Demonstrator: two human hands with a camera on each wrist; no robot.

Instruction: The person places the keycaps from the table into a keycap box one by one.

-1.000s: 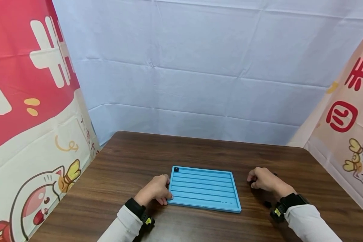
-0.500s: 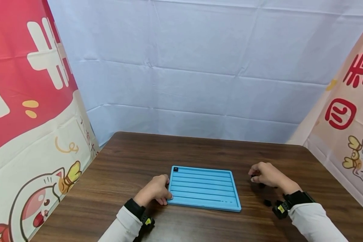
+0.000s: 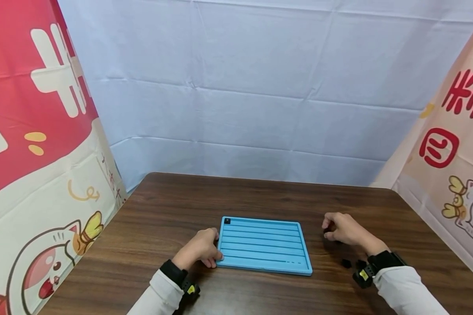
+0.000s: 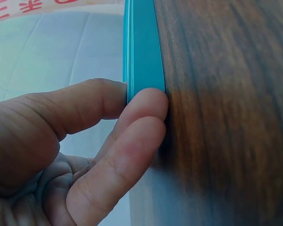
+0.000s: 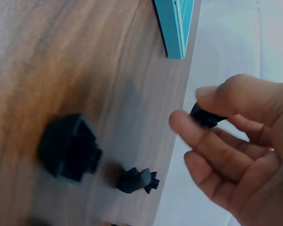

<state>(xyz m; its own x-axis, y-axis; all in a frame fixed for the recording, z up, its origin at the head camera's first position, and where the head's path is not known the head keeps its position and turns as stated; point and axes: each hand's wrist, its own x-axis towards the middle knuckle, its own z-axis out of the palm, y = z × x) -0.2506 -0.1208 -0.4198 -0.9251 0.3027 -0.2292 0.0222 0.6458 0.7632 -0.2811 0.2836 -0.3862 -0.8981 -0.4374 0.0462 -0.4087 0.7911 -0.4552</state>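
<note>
On the table lies a light blue rectangular tray (image 3: 264,246) with long raised ridges and a small black square piece (image 3: 227,221) in its far left corner. My left hand (image 3: 201,249) grips the tray's near left edge; in the left wrist view, the thumb and fingertips (image 4: 148,101) meet at its side wall. To the right of the tray, my right hand (image 3: 347,228) pinches a small black piece (image 5: 207,116) between thumb and fingers, close above the table. The fingers partly cover that piece.
Under the right hand are loose black pieces: a hollow faceted one (image 5: 68,148) and a smaller jagged one (image 5: 137,180). The dark wooden table (image 3: 173,197) is bounded by a pale cloth (image 3: 240,109) behind and printed banners (image 3: 63,188) at the sides.
My right hand has risen slightly from the table with the small black piece pinched in it, uncovering a loose black piece near the wrist. The left hand keeps its grip on the tray.
</note>
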